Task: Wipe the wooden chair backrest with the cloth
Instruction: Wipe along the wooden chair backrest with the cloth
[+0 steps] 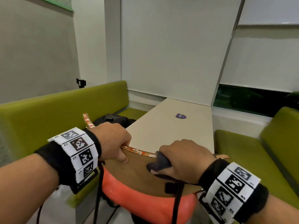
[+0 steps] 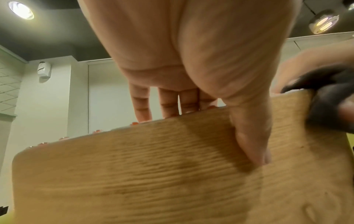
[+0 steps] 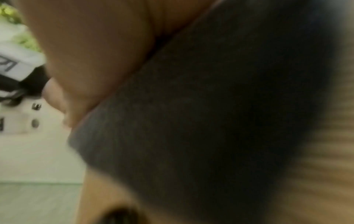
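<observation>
The wooden chair backrest (image 1: pixel 137 168) curves across the lower middle of the head view, its top edge (image 1: pixel 140 152) chipped with orange and white flecks. My left hand (image 1: pixel 113 141) grips that top edge on the left, fingers over the far side and thumb (image 2: pixel 250 136) pressed on the near wooden face (image 2: pixel 153 174). My right hand (image 1: pixel 184 160) holds a dark grey cloth (image 1: pixel 159 164) against the backrest's upper right. The cloth (image 3: pixel 210 113) fills the blurred right wrist view, beside wood grain (image 3: pixel 325 174). It also shows dark at the right in the left wrist view (image 2: pixel 329 97).
An orange seat cushion (image 1: pixel 145 199) lies below the backrest. A beige table (image 1: pixel 174 126) stands just beyond the chair, with green benches on the left (image 1: pixel 48 117) and right (image 1: pixel 252 159). A black bag (image 1: pixel 113 120) sits on the left bench. Black cables (image 1: pixel 98 191) hang from my wrists.
</observation>
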